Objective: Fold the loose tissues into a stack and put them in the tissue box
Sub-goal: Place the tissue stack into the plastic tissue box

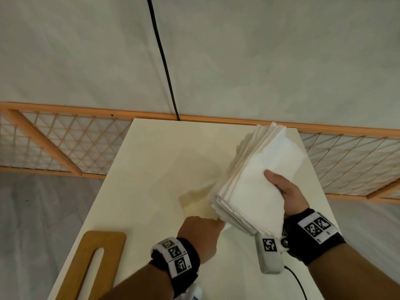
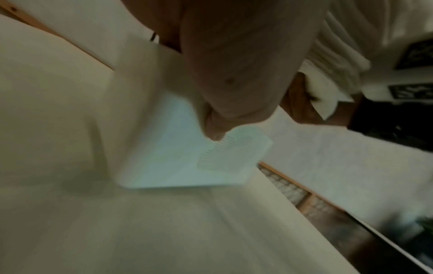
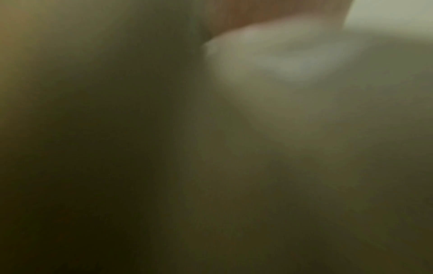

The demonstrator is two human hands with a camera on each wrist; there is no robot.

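Gripping a thick stack of soft white tissues (image 1: 255,180) above the cream table (image 1: 151,169), thumb on top, is the right hand (image 1: 287,191); left hand (image 1: 201,232) curls onto a pale box (image 2: 168,157) beneath the stack, grip unclear; wooden lid (image 1: 95,263) left of stack.

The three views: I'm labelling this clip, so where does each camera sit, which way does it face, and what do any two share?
Head: on the head, facing forward and down at the table; shows both forearms, the left hand and the right hand gripping the tissue stack.
Left wrist: under the left hand, facing along it over the table; a pale box lies below.
Right wrist: too blurred to read.
Shared: head and left wrist both show the tissue stack in the right hand.
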